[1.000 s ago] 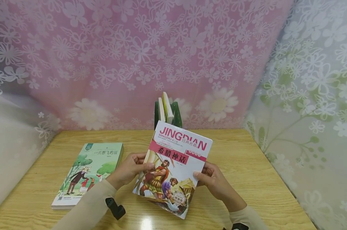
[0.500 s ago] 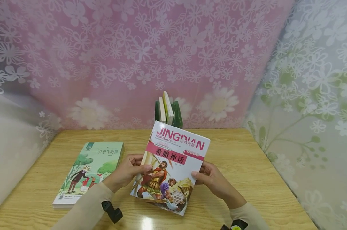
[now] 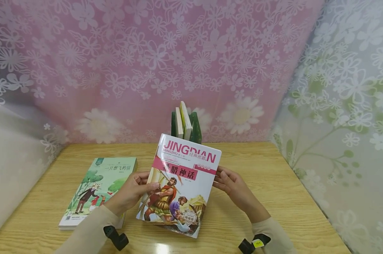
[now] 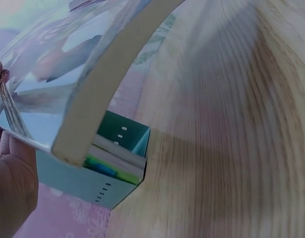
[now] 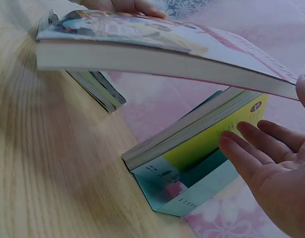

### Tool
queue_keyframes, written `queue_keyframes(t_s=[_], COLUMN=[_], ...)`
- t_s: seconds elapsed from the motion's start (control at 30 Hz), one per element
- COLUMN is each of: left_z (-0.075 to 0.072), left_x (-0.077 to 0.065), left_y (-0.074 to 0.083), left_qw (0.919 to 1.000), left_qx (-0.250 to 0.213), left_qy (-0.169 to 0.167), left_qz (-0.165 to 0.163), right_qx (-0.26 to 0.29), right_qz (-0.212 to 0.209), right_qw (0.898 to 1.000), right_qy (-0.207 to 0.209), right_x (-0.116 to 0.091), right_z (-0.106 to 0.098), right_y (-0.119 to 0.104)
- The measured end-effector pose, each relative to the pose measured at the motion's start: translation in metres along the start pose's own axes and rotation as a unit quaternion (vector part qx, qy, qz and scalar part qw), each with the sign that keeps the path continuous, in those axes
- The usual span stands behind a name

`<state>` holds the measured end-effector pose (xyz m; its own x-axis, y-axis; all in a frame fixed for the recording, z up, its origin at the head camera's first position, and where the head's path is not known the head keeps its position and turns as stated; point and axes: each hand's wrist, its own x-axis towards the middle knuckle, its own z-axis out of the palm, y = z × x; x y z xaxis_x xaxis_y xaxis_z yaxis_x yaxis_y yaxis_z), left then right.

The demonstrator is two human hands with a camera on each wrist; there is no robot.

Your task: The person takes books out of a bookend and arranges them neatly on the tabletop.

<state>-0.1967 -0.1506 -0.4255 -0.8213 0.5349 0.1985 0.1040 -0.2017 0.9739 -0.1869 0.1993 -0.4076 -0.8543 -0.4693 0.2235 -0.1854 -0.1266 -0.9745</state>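
Note:
A white paperback book (image 3: 186, 185) with a pink title band and painted warrior figures is held tilted over the table, cover facing up. My left hand (image 3: 128, 192) grips its left edge, thumb on the cover and fingers beneath. At the opposite edge is my right hand (image 3: 237, 192), its fingers spread loosely beside the book. In the right wrist view, the fingers of that right hand (image 5: 276, 163) are apart from the pages, below the book (image 5: 142, 59), and the thumb is near its corner. The left wrist view shows the book's thick page edge (image 4: 92, 99) up close.
Left on the wooden table (image 3: 261, 169) lies a small stack of books with a green illustrated cover (image 3: 99, 187). Behind the held book, a green book holder (image 3: 196, 128) contains upright books (image 3: 186, 121), partly leaning. A pink floral curtain (image 3: 153, 70) hangs at the back.
The book has shifted left along with my left hand. My right hand has let go of the right edge, its thumb coming off the cover.

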Motion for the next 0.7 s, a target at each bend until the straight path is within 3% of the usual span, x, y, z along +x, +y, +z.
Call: queue_keyframes(t_s=[0.47, 0.7], left_z=[-0.032, -0.051], left_x=[-0.038, -0.062], left_y=[0.009, 0.017], left_qw=[0.9987, 0.9929], left_qx=[-0.020, -0.008], left_qy=[0.047, 0.107], left_qz=[-0.007, -0.050], right_qx=[-0.002, -0.009], right_qz=[-0.021, -0.026], right_qw=[0.999, 0.999], right_qy=[0.030, 0.027], right_x=[0.024, 0.039], right_z=[0.000, 0.001], right_y=[-0.003, -0.001])
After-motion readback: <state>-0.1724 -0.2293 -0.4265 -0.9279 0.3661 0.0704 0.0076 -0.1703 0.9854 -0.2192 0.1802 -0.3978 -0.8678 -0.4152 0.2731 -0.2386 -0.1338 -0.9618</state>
